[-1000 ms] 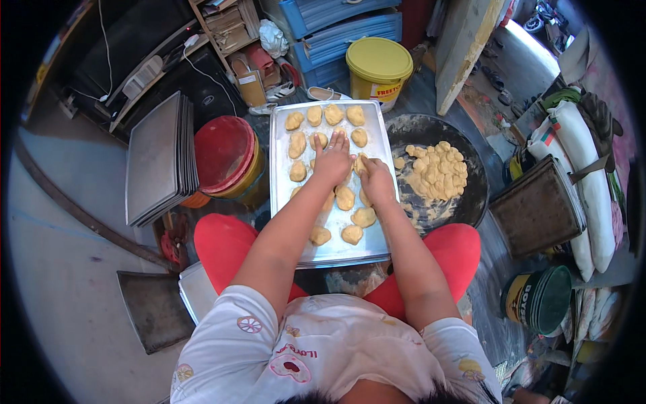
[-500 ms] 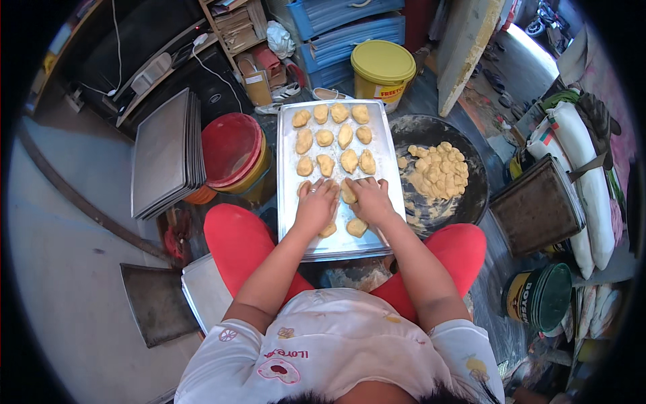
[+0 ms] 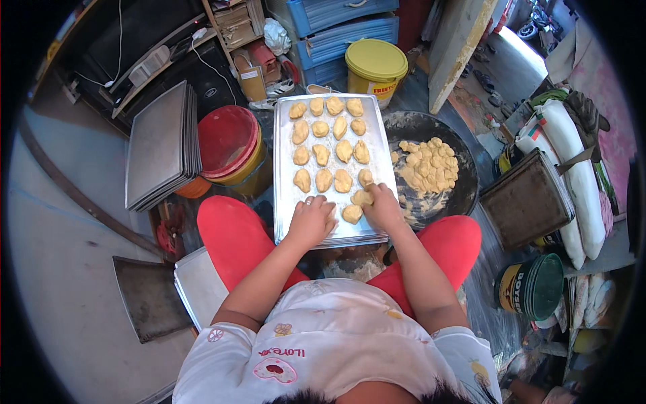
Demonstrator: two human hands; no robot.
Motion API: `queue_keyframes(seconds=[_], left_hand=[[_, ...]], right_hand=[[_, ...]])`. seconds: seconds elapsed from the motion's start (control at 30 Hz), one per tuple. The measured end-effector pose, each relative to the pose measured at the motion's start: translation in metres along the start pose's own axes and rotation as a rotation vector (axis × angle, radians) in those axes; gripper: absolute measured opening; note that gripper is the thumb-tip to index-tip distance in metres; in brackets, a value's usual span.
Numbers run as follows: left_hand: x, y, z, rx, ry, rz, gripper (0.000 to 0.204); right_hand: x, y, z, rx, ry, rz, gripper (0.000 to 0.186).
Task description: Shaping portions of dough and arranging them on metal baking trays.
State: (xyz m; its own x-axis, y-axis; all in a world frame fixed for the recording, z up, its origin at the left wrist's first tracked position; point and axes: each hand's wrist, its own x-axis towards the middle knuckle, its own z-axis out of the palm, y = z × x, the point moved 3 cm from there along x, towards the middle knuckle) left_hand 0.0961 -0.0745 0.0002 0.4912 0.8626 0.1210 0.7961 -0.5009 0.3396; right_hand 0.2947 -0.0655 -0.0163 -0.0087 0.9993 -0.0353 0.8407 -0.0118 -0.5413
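Observation:
A flat metal tray (image 3: 286,215) lies before me, with rows of yellowish dough pieces (image 3: 323,178) on it. My right hand (image 3: 383,207) reaches in at the tray's near right and pinches a lump of dough (image 3: 361,197) between thumb and fingers. Just below that lump, another dough piece (image 3: 351,214) rests on the metal. My left hand (image 3: 311,221) is low over the tray's near part, fingers bent downward; whatever lies under them is hidden. To the right of the tray, a wide black basin (image 3: 464,151) holds a heap of dough lumps (image 3: 434,165).
Stacked baking trays (image 3: 158,145) lean at the left beside a red tub (image 3: 229,138). A yellow lidded bucket (image 3: 377,64) stands beyond the tray. On the right are dark trays (image 3: 528,195), white sacks (image 3: 572,155) and a green bucket (image 3: 538,286).
Both hands have drawn nearer to me, uncovering a row of dough pieces. My right hand now grips a lump at the tray's right; the left has slid toward the near edge.

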Motion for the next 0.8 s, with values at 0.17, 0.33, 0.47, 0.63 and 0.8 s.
queue_keyframes(seconds=[0.17,0.33,0.47,0.63,0.8], left_hand=[[-0.019,-0.028,0.008,-0.031,0.063,-0.153,0.031],[-0.017,-0.028,-0.003,0.047,0.212,-0.217,0.033],[-0.024,0.004,-0.004,-0.042,0.264,0.095,0.029],[-0.03,0.005,0.021,0.008,0.161,0.139,0.025],[-0.013,-0.002,0.011,0.082,0.274,0.007,0.016]], right_hand=[[-0.003,-0.008,0.0,-0.078,-0.218,0.114,0.035],[-0.012,-0.013,0.029,0.206,-0.092,0.097,0.03],[-0.012,-0.023,0.04,0.353,-0.054,0.125,0.026],[-0.009,-0.017,0.019,0.125,-0.125,0.175,0.023],[-0.015,-0.018,0.021,0.081,0.06,-0.119,0.026]])
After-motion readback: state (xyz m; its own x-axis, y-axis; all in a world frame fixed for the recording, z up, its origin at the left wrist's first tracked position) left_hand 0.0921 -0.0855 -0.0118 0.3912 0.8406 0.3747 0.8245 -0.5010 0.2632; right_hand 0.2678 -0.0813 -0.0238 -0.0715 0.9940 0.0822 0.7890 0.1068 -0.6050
